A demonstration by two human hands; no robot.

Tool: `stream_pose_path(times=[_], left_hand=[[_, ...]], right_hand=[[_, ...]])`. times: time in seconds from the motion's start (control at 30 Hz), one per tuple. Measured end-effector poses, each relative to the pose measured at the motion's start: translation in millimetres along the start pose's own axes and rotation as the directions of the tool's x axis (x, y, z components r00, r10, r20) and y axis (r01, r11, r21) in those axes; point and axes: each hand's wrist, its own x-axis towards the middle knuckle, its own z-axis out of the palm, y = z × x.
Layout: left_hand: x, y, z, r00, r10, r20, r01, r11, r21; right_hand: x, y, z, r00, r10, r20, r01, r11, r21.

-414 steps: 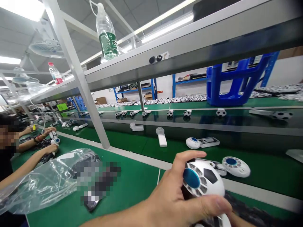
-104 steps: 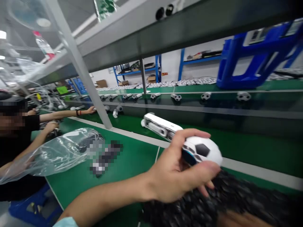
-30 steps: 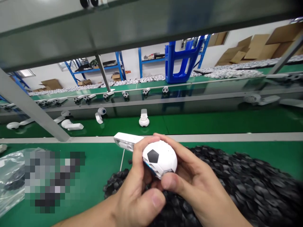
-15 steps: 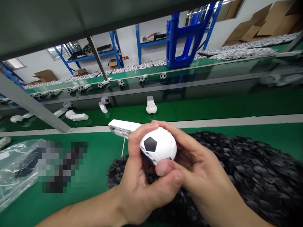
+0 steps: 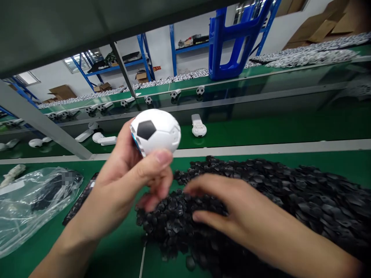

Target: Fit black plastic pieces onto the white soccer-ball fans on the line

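Observation:
My left hand (image 5: 127, 166) grips a white rounded shell with a black pentagon, patterned like a football (image 5: 158, 133). The thumb lies across its lower side, and a strip of blue shows at its left edge. The white handle seen earlier is hidden behind the hand. Over a wide heap of small black plastic pieces (image 5: 275, 189), my right hand (image 5: 223, 200) hovers or touches with thumb and fingers apart, slightly blurred. Nothing shows between those fingers.
Beyond a metal rail (image 5: 261, 147), a green belt carries a white ball-headed device (image 5: 198, 125) and several more at left. A clear plastic bag (image 5: 26, 216) lies on the left. A slanted post (image 5: 52, 119) and a blue stool (image 5: 232, 42) stand further off.
My right hand has let go of the football-patterned shell and moved down to the black pieces. My left hand has lifted the shell up and left. Devices on the belt have shifted slightly in view.

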Motion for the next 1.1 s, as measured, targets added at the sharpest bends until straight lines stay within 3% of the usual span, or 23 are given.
stream_pose_path(times=[0.03,0.1,0.23,0.33,0.47,0.57,0.73,0.9,1.0,1.1], left_hand=[[1.8,4.3,-5.9,1.000,-0.018,-0.026,0.019,0.998,0.064],[4.3,7.3,-15.2,0.996,-0.034,-0.082,0.047,0.985,0.165],[8.1,-0.2,-23.4,0.976,0.092,-0.197,-0.046,0.973,0.225],[14.3,-8.8,-21.0,0.935,0.238,-0.265,-0.203,0.967,0.153],[22.3,-16.9,-10.8,0.872,0.349,-0.343,-0.363,0.931,0.026],[23.3,-20.4,-4.0,0.891,0.321,-0.320,-0.347,0.938,-0.024],[21.7,-24.2,5.1,0.918,0.278,-0.282,-0.285,0.958,0.015],[18.3,-24.6,10.9,0.938,0.215,-0.272,-0.215,0.976,0.031],[15.2,-29.2,8.1,0.943,0.200,-0.266,-0.196,0.980,0.041],[12.6,-37.0,4.6,0.962,0.220,-0.162,-0.218,0.976,0.025]], right_hand=[[-1.9,6.2,6.6,0.995,0.006,0.103,0.011,0.986,-0.164],[-4.9,16.4,23.0,0.977,0.039,0.209,0.029,0.949,-0.313],[-5.8,25.9,47.1,0.964,0.050,0.262,0.058,0.920,-0.389],[-3.4,23.5,45.5,0.963,0.052,0.265,0.061,0.915,-0.399],[-0.8,14.6,28.8,0.973,0.054,0.224,0.031,0.932,-0.360],[-0.9,8.6,15.4,0.984,0.009,0.177,0.046,0.952,-0.304],[-1.0,5.4,-1.1,0.979,-0.204,-0.015,0.200,0.969,-0.143],[-3.8,15.0,-5.5,0.976,-0.209,0.054,0.215,0.960,-0.180],[-12.3,19.4,-9.2,0.904,-0.427,-0.016,0.408,0.873,-0.267],[-24.8,16.4,-15.1,0.812,-0.535,-0.233,0.461,0.833,-0.305]])
